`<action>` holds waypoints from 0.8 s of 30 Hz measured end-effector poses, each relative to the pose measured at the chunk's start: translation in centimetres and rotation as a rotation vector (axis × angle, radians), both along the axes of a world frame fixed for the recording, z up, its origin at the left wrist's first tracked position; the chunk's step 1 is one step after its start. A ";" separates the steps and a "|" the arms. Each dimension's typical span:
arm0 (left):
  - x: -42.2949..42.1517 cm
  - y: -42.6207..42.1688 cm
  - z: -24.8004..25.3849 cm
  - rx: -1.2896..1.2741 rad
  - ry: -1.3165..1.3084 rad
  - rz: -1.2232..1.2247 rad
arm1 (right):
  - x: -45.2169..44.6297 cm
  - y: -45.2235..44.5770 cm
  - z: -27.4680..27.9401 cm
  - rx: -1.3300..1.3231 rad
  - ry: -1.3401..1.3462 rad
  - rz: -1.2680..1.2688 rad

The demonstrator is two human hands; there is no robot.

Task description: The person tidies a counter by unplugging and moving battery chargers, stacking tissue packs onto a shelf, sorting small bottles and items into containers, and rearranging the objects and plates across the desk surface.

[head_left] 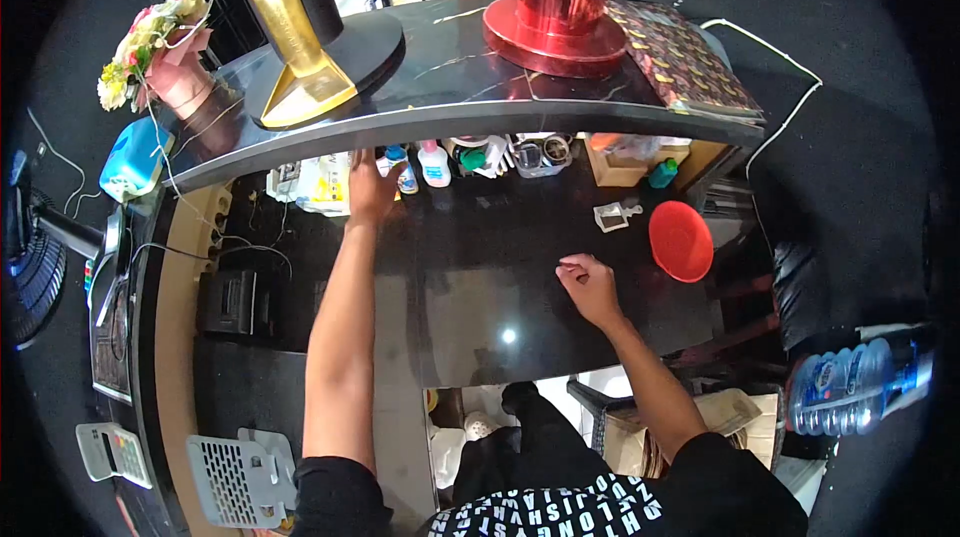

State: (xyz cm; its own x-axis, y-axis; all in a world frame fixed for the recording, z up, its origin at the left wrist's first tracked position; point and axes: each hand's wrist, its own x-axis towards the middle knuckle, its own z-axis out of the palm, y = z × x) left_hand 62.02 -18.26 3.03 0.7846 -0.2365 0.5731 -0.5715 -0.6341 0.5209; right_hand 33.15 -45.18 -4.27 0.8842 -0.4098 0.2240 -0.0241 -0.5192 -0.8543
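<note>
My left hand (371, 195) reaches under the raised counter ledge, its fingers stretched forward and its thumb apart. Beside it on the left stands a yellow-and-white packet (326, 187). Just right of the thumb is a small bottle with a blue cap (400, 169); whether the hand touches either is unclear. Farther right comes a white bottle with a pink cap (434, 165). My right hand (590, 287) is above the dark desktop (480, 257), its fingers loosely curled in, with nothing visible in them. Nearest to it are a red bowl (681, 242) and a small white-framed object (614, 217).
The ledge (440, 109) overhangs the desk's back, carrying a gold-and-black stand (300, 77), a red cylinder (562, 7) and flowers (150, 47). A clear tub (541, 155) and a green-capped bottle (663, 174) sit beneath. A large water bottle (850, 387) lies at right, a grey basket (240, 477) lower left.
</note>
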 end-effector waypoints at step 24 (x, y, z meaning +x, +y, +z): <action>-2.8 -16.1 -11.3 -0.893 1.065 0.144 | 17.9 -7.2 -2.9 -0.723 0.068 -0.045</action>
State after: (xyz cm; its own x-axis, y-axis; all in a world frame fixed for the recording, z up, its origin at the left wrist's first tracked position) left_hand 59.24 -34.39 -8.30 0.9189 0.0070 -0.3945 0.3909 0.1197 0.9126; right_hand 51.03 -52.36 -7.18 0.8914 -0.2164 0.3982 -0.0997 -0.9507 -0.2936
